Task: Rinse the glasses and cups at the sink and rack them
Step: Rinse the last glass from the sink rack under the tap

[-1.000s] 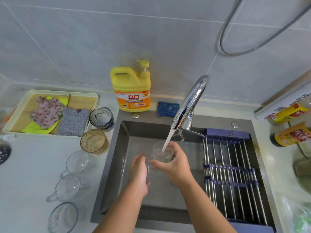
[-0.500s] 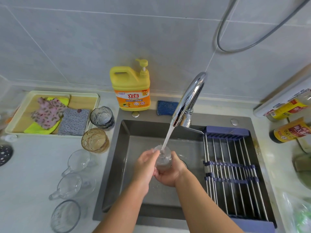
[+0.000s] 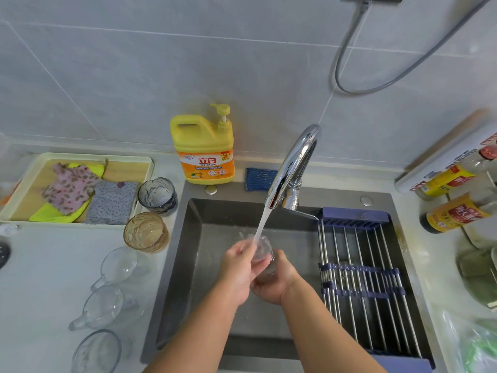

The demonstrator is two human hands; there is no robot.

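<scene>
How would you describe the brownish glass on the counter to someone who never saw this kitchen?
Find the sink, then the counter just left of it, beside the tray of cloths. Two textured tumblers stand there; the amber glass is the nearer one. The smoky grey glass behind it is darker, and the handled cups in front are clear.

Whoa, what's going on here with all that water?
Someone is rinsing a clear glass under the running tap over the sink. The right hand holds it from below and the left hand grips it near the rim. The rack across the sink's right side has nothing on it yet. A dark glass, an amber glass and three clear cups wait on the counter to the left.
</scene>
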